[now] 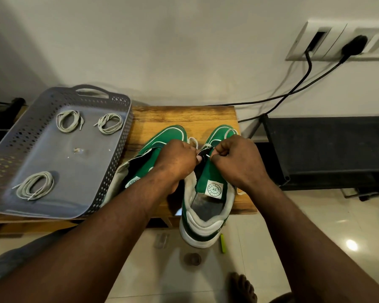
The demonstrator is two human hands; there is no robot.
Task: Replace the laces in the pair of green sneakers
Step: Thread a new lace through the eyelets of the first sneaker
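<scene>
Green sneaker (208, 178) sits directly under both hands on wooden bench (184, 117); left hand (176, 159) pinches its eyelet edge; right hand (235, 159) pinches white lace (192, 140) tip; second sneaker (169, 134) under left wrist; coiled laces (69, 121) in grey tray (53, 154), left of left hand.

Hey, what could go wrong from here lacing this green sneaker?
The sneaker being laced has its heel hanging past the wooden table edge; a tug by the left hand or right hand could drag it off. The grey tray sits at the front edge beside the left forearm, so a bump might shift it.
</scene>
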